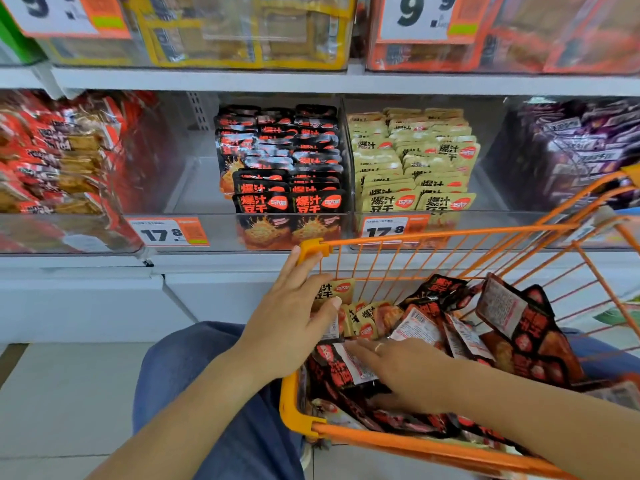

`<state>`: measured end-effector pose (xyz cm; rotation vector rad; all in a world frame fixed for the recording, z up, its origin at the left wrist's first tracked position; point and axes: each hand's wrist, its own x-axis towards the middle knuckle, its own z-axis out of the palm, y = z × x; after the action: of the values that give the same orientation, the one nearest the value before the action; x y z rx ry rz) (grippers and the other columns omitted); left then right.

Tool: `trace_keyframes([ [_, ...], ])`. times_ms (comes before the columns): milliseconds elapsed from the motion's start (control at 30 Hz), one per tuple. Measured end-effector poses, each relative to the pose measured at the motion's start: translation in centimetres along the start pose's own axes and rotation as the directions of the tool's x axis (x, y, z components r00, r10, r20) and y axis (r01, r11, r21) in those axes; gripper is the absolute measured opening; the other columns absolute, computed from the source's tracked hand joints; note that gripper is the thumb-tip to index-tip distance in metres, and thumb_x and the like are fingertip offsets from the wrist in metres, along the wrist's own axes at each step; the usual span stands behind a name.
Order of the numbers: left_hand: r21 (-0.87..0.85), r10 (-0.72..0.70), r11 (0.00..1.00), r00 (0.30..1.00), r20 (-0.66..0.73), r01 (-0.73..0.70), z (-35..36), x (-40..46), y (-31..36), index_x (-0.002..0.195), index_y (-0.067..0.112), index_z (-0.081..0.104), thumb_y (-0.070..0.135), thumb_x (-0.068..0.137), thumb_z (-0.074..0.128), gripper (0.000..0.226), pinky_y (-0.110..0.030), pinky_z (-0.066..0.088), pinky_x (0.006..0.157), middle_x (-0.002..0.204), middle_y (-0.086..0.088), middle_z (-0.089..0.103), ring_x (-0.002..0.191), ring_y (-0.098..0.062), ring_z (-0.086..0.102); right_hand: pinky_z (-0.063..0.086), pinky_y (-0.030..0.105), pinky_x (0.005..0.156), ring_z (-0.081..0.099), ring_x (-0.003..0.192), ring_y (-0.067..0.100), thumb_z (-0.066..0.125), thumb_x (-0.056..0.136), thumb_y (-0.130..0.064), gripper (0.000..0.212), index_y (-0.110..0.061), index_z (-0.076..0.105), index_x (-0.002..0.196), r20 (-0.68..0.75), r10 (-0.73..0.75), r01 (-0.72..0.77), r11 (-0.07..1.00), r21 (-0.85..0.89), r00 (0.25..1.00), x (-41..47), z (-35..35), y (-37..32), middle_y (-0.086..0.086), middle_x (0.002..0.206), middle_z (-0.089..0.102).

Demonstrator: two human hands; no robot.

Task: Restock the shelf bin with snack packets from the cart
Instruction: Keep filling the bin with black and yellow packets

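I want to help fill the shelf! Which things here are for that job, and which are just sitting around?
For the job:
- orange cart
- snack packets in the cart
- tan packet pinched by the left hand
- right hand, reaching into the cart
- shelf bins of black packets and tan packets

Just there:
- price tags
- purple packets
- red packets
- upper-shelf boxes

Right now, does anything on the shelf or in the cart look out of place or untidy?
Nothing looks damaged or spilled. The black packets and beige packets stand in neat rows in their bins. Only the cart is untidy: black and beige packets lie mixed in a loose heap, some face down.
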<state>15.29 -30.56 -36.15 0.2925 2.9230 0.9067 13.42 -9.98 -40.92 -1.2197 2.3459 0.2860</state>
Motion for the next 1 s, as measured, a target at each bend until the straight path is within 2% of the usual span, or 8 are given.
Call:
trace_keyframes([
  [133, -0.024, 0.008, 1.000, 1.000, -0.010, -0.008, 0.0, 0.2, -0.2, 0.142, 0.030, 0.038, 0.048, 0.098, 0.033, 0.048, -0.027, 0.006, 0.113, 0.156, 0.024, 0.002, 0.136, 0.010, -0.026, 0.044, 0.046, 0.092, 0.044, 0.126, 0.037, 0.033, 0.101, -0.021, 0.059, -0.005, 0.007, 0.152, -0.019, 0.021, -0.023, 0.990, -0.138, 1.000, 1.2, 0.2, -0.4, 0.023, 0.151, 0.030],
  [233, -0.084, 0.050, 0.995, 0.999, -0.018, -0.052, 0.1, -0.4, -0.4, 0.141, 0.031, 0.039, 0.050, 0.097, 0.032, 0.048, -0.025, 0.005, 0.112, 0.154, 0.026, 0.005, 0.135, 0.013, -0.025, 0.041, 0.030, 0.063, 0.059, 0.079, 0.023, 0.035, 0.101, -0.028, 0.032, -0.012, 0.051, 0.123, -0.215, 0.182, -0.137, 0.968, 0.208, 0.960, 0.4, -1.2, 0.8, 0.013, 0.099, 0.065],
  [400, -0.563, -0.111, 0.815, 0.991, 0.079, 0.136, 0.4, 2.2, -4.7, 0.128, 0.029, 0.051, 0.050, 0.082, 0.067, 0.053, -0.012, 0.036, 0.093, 0.143, 0.010, 0.047, 0.136, -0.004, 0.034, 0.043, 0.033, 0.068, 0.052, 0.064, 0.025, 0.062, 0.083, -0.036, 0.033, -0.003, 0.066, 0.080, -0.215, 0.486, 0.171, 0.133, 0.976, 0.847, -2.4, -3.8, 3.4, 0.010, 0.068, 0.053],
  [500, -0.577, -0.097, 0.812, 0.995, 0.012, 0.086, -1.8, 3.1, -4.7, 0.108, 0.035, 0.059, 0.061, 0.079, 0.059, 0.039, -0.006, 0.037, 0.091, 0.109, 0.021, 0.068, 0.119, -0.006, 0.055, 0.039, 0.026, 0.062, 0.048, 0.065, 0.014, 0.065, 0.082, -0.032, 0.023, -0.012, 0.072, 0.072, -0.295, 0.510, 0.322, 0.037, 0.946, 0.808, -2.7, -5.8, 2.7, 0.006, 0.068, 0.051],
  [700, -0.757, -0.142, 0.653, 0.982, -0.123, 0.000, -4.5, 1.0, 1.8, 0.099, 0.020, 0.068, 0.022, 0.080, 0.071, 0.019, -0.015, 0.050, 0.071, 0.090, 0.010, 0.073, 0.086, -0.005, 0.068, 0.035, 0.026, 0.063, 0.043, 0.064, 0.014, 0.058, 0.088, -0.049, 0.039, -0.013, 0.066, 0.078, -0.473, 0.453, 0.441, 0.182, 0.879, 0.756, 0.7, -10.0, 1.1, 0.007, 0.064, 0.043],
  [800, -0.776, -0.277, 0.630, 0.938, -0.208, 0.014, -5.9, 2.1, -0.6, 0.086, 0.014, 0.071, 0.025, 0.071, 0.080, 0.021, -0.031, 0.055, 0.068, 0.075, 0.000, 0.071, 0.069, -0.014, 0.066, 0.036, 0.026, 0.052, 0.044, 0.053, 0.006, 0.042, 0.094, -0.056, 0.038, -0.030, 0.064, 0.076, -0.698, 0.436, 0.281, 0.695, 0.662, 0.568, 2.6, -12.7, 0.9, -0.012, 0.055, 0.049],
  [867, -0.812, -0.377, 0.583, 0.879, -0.291, -0.019, -7.9, 2.6, -2.3, 0.079, 0.012, 0.068, 0.023, 0.070, 0.075, 0.016, -0.031, 0.052, 0.057, 0.064, 0.000, 0.065, 0.056, -0.013, 0.057, 0.047, 0.030, 0.064, 0.062, 0.073, 0.016, 0.033, 0.093, -0.057, 0.048, -0.025, 0.065, 0.107, -0.840, 0.335, -0.019, 0.932, 0.362, 0.428, 4.2, -14.2, 2.3, -0.006, 0.079, 0.067],
  [1000, -0.738, -0.520, 0.674, 0.692, -0.501, -0.028, -12.7, 4.2, -6.3, 0.070, 0.018, 0.058, 0.015, 0.086, 0.067, 0.019, -0.014, 0.039, 0.043, 0.049, 0.011, 0.055, 0.045, -0.003, 0.045, 0.034, 0.046, 0.108, 0.043, 0.129, 0.034, 0.025, 0.095, -0.054, 0.066, -0.008, 0.043, 0.140, -0.803, 0.400, -0.213, 0.916, 0.339, 0.442, 8.6, -15.4, 5.5, 0.017, 0.136, 0.052],
])
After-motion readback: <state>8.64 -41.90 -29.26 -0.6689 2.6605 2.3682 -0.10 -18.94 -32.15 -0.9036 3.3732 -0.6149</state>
